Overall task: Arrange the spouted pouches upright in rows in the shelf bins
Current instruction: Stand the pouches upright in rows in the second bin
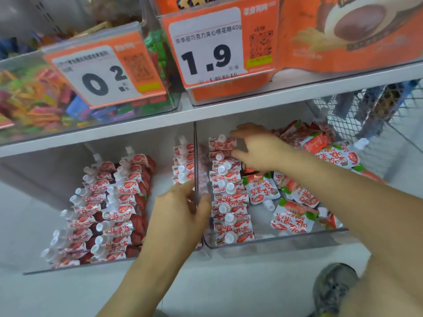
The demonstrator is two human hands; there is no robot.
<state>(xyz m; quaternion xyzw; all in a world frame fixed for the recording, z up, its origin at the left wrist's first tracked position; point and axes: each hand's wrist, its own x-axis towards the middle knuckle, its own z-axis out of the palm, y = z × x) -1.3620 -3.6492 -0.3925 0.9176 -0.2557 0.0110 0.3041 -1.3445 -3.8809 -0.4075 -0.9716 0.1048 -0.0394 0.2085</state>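
Left hand (180, 209) grips the clear divider wall (196, 156) between bins, likely steadying it. Right hand (258, 147), fingers spread around the rear upright pouches (223, 145), squares the row (229, 202); loose pouches (295, 197) lie flat beside it.

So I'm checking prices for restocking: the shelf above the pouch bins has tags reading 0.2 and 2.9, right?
Not quite. In the head view, the left price tag does read 0.2, but the right price tag reads 1.9, not 2.9. Both sit on the shelf above the pouch bins.

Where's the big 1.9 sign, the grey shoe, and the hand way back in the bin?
1.9 sign (207, 45): head view, its white middle.
Grey shoe (333, 288): head view, its laced top.
Right hand (261, 146): head view, its back.
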